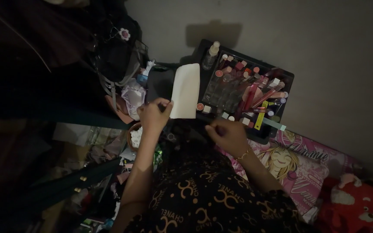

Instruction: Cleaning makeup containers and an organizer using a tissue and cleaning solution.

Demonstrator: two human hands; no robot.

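Observation:
My left hand (153, 115) pinches the lower left corner of a white sheet of paper (185, 90), holding it up in front of me. The sheet stands tall and slightly curved. My right hand (226, 134) is lower and to the right, its fingers curled near my lap; whether anything is in it I cannot tell. A thin gold bracelet sits on that wrist. Behind the paper is a black organiser tray (285, 77) packed with several lipsticks, small pots and tubes.
A clear spray bottle (210, 55) stands at the tray's back left corner. A dark bag (117, 56) hangs at the left above crumpled items. A small bowl (134, 136) sits under my left wrist. A pink cartoon pillow (301, 168) and red plush toy (359, 207) lie at the right.

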